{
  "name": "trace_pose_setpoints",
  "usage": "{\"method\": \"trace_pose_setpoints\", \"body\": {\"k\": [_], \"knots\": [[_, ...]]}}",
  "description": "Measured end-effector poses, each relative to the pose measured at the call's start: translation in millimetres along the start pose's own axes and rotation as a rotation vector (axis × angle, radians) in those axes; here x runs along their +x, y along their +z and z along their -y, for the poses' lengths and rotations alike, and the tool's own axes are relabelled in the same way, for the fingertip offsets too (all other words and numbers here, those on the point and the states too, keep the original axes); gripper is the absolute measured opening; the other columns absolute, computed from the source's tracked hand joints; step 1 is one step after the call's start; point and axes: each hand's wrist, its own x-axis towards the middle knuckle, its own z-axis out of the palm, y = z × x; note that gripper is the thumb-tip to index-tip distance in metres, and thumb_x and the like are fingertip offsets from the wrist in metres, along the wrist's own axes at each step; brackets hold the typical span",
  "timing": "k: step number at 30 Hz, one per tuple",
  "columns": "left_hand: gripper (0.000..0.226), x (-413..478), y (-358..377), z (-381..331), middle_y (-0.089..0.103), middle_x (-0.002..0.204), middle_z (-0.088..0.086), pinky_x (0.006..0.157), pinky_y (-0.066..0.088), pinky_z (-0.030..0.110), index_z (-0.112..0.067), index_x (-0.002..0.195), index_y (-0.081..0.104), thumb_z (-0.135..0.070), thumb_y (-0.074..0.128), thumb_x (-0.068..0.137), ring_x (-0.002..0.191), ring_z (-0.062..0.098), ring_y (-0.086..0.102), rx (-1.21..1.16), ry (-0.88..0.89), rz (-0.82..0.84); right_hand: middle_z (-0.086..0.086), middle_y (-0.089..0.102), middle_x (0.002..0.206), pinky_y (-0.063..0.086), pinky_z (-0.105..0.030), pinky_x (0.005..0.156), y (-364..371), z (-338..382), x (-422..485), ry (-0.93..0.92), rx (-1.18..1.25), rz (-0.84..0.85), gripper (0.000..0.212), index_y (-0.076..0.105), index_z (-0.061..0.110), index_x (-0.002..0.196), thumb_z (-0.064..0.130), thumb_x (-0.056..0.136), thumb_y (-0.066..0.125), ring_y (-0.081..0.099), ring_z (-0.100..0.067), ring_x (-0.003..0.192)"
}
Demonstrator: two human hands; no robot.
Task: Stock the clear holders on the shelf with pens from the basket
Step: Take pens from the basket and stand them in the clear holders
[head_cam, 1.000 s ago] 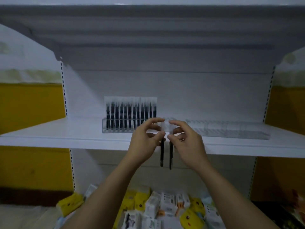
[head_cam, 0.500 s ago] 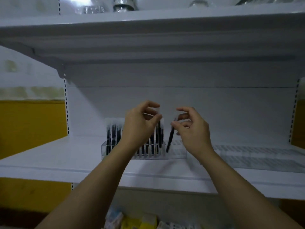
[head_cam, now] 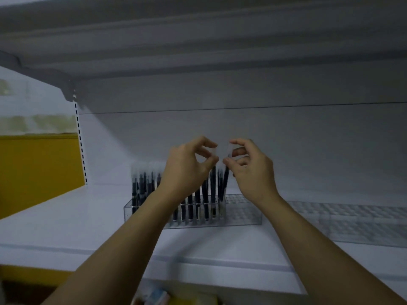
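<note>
Item: two dark-barrelled pens with pale caps, both in transit to stock. The left-hand pen (head_cam: pixel 213 181) stands close to upright; the right-hand pen (head_cam: pixel 225 183) leans, cap toward the right. A second ago both hung below the shelf edge. They have since been lifted over the front lip, and their lower ends now sit down among the cells of the clear holder (head_cam: pixel 242 214), just beside the last filled row. Whether the tips have bottomed out cannot be told. Judged stage: insertion nearly complete, letting go not yet done. Hands: the left hand (head_cam: pixel 187 170) pinches its pen's cap between thumb and forefinger, the other fingers curled. The right hand (head_cam: pixel 251 172) pinches its cap likewise, and the two sets of fingertips are nearly touching above the holder. Each pen hangs directly beneath its hand. Surroundings: stocked pens (head_cam: pixel 143 188) fill the holder's left part, and its right part shows bare cells. A second clear holder (head_cam: pixel 352 221), seemingly unfilled, lies further right. Both rest on the white shelf (head_cam: pixel 66 216), under an upper shelf (head_cam: pixel 198 51). A yellow panel (head_cam: pixel 33 172) is at far left, and blurred packets (head_cam: pixel 158 296) lie below.
</note>
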Motion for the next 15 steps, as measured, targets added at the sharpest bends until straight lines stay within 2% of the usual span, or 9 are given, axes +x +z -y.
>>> {"method": "trace_pose_setpoints", "body": {"k": [2,4,6,9,11,15], "knots": [[0.018,-1.1,4.6,5.8,0.063,0.090,-0.019,0.057,0.041,0.007,-0.031,0.104,0.062,-0.035,0.067,0.087,0.063,0.000,0.061,0.021,-0.015,0.046,0.017,0.060,0.088,0.049,-0.008,0.059,1.2,-5.4,-1.0,0.005,-0.007,0.039,0.033,0.058,0.035,0.111,0.020,0.085,0.072,0.062,0.003,0.070],[0.015,-3.6,8.6,10.6,0.060,0.095,-0.016,0.069,0.038,0.012,-0.029,0.101,0.062,-0.032,0.067,0.088,0.083,0.003,0.056,0.036,-0.020,0.061,0.017,0.062,0.089,0.048,-0.009,0.061,1.8,-8.4,-5.7,-0.010,-0.066,0.122,0.032,0.059,0.038,0.108,0.022,0.084,0.073,0.061,0.001,0.072],[0.013,-5.8,11.6,13.4,0.056,0.100,-0.014,0.082,0.037,0.019,-0.028,0.100,0.061,-0.030,0.066,0.088,0.095,0.006,0.051,0.035,-0.042,0.039,0.018,0.060,0.093,0.049,-0.016,0.068,4.3,-12.9,-14.4,-0.038,-0.186,0.215,0.036,0.057,0.040,0.118,0.026,0.087,0.069,0.060,0.000,0.077],[0.013,-6.2,13.3,13.1,0.057,0.103,-0.013,0.093,0.040,0.031,-0.027,0.099,0.060,-0.031,0.066,0.088,0.102,0.011,0.052,0.059,-0.049,0.028,0.015,0.058,0.095,0.049,-0.023,0.072,4.8,-18.5,-28.7,-0.023,-0.342,0.325,0.057,0.031,0.053,0.137,0.027,0.094,0.059,0.057,-0.002,0.081],[0.013,-4.3,13.4,11.8,0.057,0.101,-0.014,0.097,0.042,0.035,-0.027,0.099,0.061,-0.031,0.065,0.088,0.101,0.011,0.054,0.056,-0.059,0.028,0.013,0.060,0.091,0.054,-0.029,0.074,2.0,-18.2,-33.7,0.010,-0.382,0.389,0.072,0.014,0.059,0.140,0.022,0.095,0.056,0.059,-0.006,0.079],[0.015,-0.6,14.9,10.4,0.062,0.107,-0.008,0.103,0.041,0.043,-0.027,0.103,0.063,-0.033,0.062,0.090,0.104,0.014,0.055,0.150,-0.081,0.093,0.004,0.066,0.088,0.057,-0.038,0.074,-2.8,-9.0,-33.9,0.040,-0.418,0.467,0.081,0.002,0.057,0.143,0.014,0.094,0.051,0.063,-0.015,0.075]]}}
